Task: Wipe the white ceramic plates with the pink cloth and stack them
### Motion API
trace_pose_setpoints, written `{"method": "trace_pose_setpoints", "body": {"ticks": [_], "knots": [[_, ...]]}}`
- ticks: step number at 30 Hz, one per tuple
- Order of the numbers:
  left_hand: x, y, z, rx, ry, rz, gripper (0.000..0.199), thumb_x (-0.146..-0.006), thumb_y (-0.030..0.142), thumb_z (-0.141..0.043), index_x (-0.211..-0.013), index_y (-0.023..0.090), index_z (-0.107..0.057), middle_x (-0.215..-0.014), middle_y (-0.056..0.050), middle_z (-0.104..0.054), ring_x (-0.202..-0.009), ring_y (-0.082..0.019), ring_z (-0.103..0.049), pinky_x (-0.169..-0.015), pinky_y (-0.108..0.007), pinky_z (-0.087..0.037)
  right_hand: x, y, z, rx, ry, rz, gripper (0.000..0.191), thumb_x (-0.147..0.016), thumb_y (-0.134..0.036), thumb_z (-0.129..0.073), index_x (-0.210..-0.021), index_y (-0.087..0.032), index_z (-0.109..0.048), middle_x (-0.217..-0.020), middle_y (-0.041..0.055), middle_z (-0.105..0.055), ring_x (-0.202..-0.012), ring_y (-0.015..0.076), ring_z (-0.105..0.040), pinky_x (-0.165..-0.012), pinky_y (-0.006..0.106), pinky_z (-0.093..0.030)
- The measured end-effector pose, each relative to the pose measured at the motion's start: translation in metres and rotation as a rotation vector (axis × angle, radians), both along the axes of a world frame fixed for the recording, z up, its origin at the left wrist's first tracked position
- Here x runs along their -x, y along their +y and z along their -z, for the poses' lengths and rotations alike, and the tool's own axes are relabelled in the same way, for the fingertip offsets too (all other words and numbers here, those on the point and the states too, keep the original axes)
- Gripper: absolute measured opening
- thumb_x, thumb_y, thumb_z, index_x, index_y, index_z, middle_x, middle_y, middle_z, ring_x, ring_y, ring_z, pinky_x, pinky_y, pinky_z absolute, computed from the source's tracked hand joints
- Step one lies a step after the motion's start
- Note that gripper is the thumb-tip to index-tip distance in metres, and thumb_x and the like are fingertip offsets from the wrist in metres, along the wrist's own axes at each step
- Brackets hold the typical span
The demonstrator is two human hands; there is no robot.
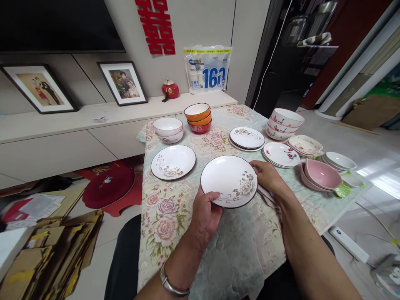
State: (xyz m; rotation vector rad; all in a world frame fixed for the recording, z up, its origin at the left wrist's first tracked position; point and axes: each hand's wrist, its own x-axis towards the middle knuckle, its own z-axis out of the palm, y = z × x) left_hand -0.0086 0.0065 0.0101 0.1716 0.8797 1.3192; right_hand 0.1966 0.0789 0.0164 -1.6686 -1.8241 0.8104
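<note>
A white plate (226, 177) with a dark rim and a brown flower print is held tilted above the table. My left hand (208, 210) grips its lower left edge, thumb on top and fingers beneath. At the right rim, my right hand (268, 177) is closed, its fingertips partly hidden behind the plate. A greyish-pink cloth (267, 196) hangs below that hand, seemingly pinched against the plate. Left of the held plate lies a similar flowered plate (173, 161). Behind it, more flowered plates (246, 137) are stacked.
Bowls stand around the table: white ones (168, 127), an orange and red stack (198, 116), printed white ones (284, 123) and pink ones (321, 174). Small plates (281, 154) sit at right. A red stool (109, 187) and flattened cardboard (53, 254) are on the left floor.
</note>
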Motion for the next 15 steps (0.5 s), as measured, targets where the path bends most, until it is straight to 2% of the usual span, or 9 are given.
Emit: {"method": "trace_pose_setpoints", "body": {"ticks": [2,3,4,5,9,12,15], "knots": [[0.0008,0.0006,0.0005,-0.022,-0.021,0.009,0.073,-0.055,-0.002,-0.056,-0.123,0.023,-0.060,-0.112,-0.006,-0.073,-0.099,-0.024,-0.068,-0.080,-0.034,-0.057,0.0020,-0.0039,-0.0033,0.105,0.130,-0.224,0.031,-0.068,-0.016,-0.057,-0.092,-0.019,-0.077,-0.090,0.0011,-0.076,-0.090,0.0240,-0.065,-0.079,0.031,-0.050],[0.0009,0.0006,0.0007,-0.030,-0.032,0.016,0.073,-0.055,-0.002,-0.057,-0.124,0.023,-0.060,-0.114,-0.006,-0.072,-0.101,-0.025,-0.068,-0.081,-0.034,-0.057,0.0029,-0.0051,-0.0045,0.147,0.191,-0.293,0.032,-0.067,-0.016,-0.058,-0.092,-0.019,-0.077,-0.092,0.0007,-0.076,-0.092,0.0245,-0.065,-0.080,0.032,-0.051],[0.0008,0.0005,0.0008,-0.036,-0.039,0.020,0.074,-0.055,-0.002,-0.057,-0.124,0.024,-0.060,-0.115,-0.007,-0.072,-0.103,-0.025,-0.067,-0.083,-0.035,-0.057,0.0035,-0.0055,-0.0050,0.162,0.237,-0.300,0.032,-0.068,-0.017,-0.058,-0.093,-0.019,-0.077,-0.093,0.0010,-0.076,-0.093,0.0248,-0.065,-0.081,0.032,-0.051],[0.0006,0.0002,0.0009,-0.039,-0.044,0.025,0.074,-0.055,-0.002,-0.057,-0.124,0.024,-0.060,-0.116,-0.007,-0.072,-0.104,-0.026,-0.067,-0.084,-0.036,-0.056,0.0039,-0.0050,-0.0047,0.143,0.264,-0.245,0.031,-0.069,-0.018,-0.058,-0.094,-0.018,-0.076,-0.094,0.0019,-0.076,-0.093,0.0247,-0.065,-0.081,0.033,-0.051],[-0.0008,-0.0007,-0.0001,-0.048,-0.046,0.032,0.079,-0.055,-0.003,-0.057,-0.128,0.025,-0.057,-0.118,-0.006,-0.071,-0.107,-0.026,-0.065,-0.083,-0.034,-0.056,0.0025,0.0017,0.0019,-0.021,0.307,0.120,0.029,-0.079,-0.034,-0.060,-0.098,-0.016,-0.074,-0.097,0.0067,-0.074,-0.091,0.0224,-0.064,-0.078,0.032,-0.051],[-0.0013,-0.0011,-0.0008,-0.062,-0.046,0.035,0.080,-0.055,-0.003,-0.057,-0.131,0.025,-0.055,-0.120,-0.006,-0.070,-0.106,-0.025,-0.065,-0.081,-0.033,-0.056,0.0027,0.0032,0.0048,0.004,0.443,0.139,0.034,-0.084,-0.047,-0.059,-0.095,-0.017,-0.073,-0.095,0.0059,-0.073,-0.087,0.0196,-0.064,-0.075,0.030,-0.050],[-0.0006,-0.0007,-0.0009,-0.076,-0.037,0.035,0.080,-0.056,-0.002,-0.059,-0.131,0.026,-0.055,-0.121,-0.006,-0.070,-0.108,-0.026,-0.064,-0.083,-0.035,-0.055,0.0062,-0.0016,0.0027,0.158,0.580,0.068,0.035,-0.081,-0.051,-0.065,-0.086,-0.017,-0.070,-0.082,0.0037,-0.071,-0.072,0.0157,-0.061,-0.063,0.025,-0.048]]}}
